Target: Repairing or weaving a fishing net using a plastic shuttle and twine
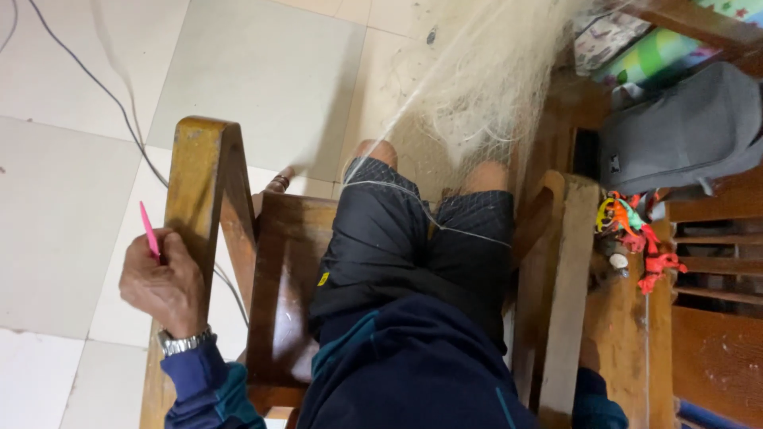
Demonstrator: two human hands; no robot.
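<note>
My left hand (pixel 163 286) rests on the left armrest (pixel 199 171) of a wooden chair and is closed around a thin pink stick-like tool (pixel 149 230) that points up and away. A watch sits on that wrist. My right hand is hidden; only a blue sleeve (pixel 596 401) shows at the lower right. I sit with dark shorts (pixel 413 238) on, and a pale fine fishing net (pixel 477 87) hangs in front of my knees. A thin white line (pixel 445 229) from the net runs across my lap.
The chair's right armrest (pixel 568 270) stands beside my leg. On the right are a grey backpack (pixel 675 135), small colourful plastic toys (pixel 636 238) on wooden furniture, and rolled patterned mats (pixel 660 48). A thin cable (pixel 103 87) trails over the pale tiled floor.
</note>
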